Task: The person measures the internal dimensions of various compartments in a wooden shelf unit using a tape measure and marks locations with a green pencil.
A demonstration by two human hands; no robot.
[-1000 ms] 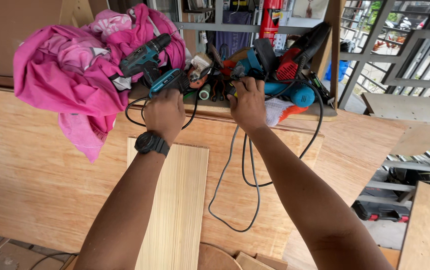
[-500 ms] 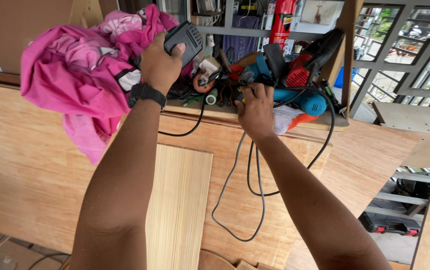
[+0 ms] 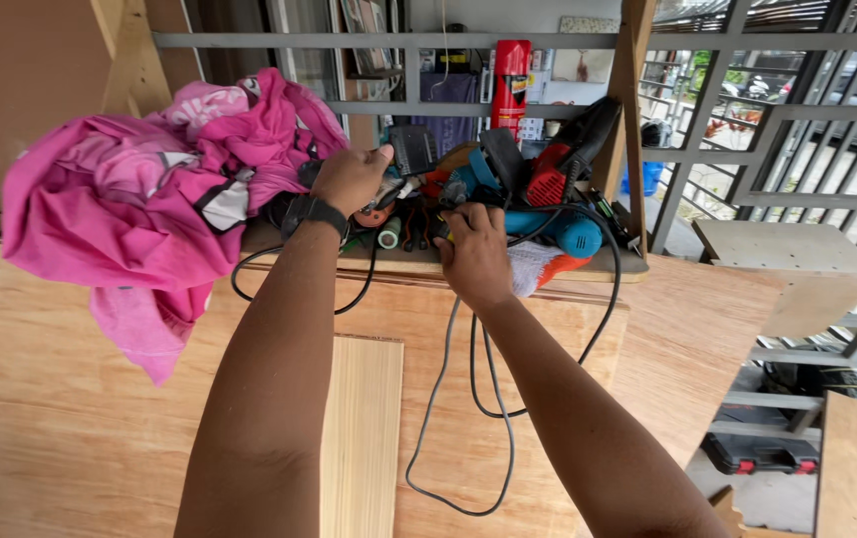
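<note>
the left hand point(image 3: 349, 177) clasps a dark drill point(image 3: 410, 149) over the shelf's point(image 3: 408, 267) back edge, still unplaced. the right hand point(image 3: 473, 257) presses, fingers curled, among tools at the front edge; its grip cannot be told.

A tall red spray can point(image 3: 511, 72) with a printed label stands upright behind the heap of power tools point(image 3: 508, 189) I'm reaching into. Right of the can, a pale rectangular sign point(image 3: 588, 24) hangs farther back.
</note>
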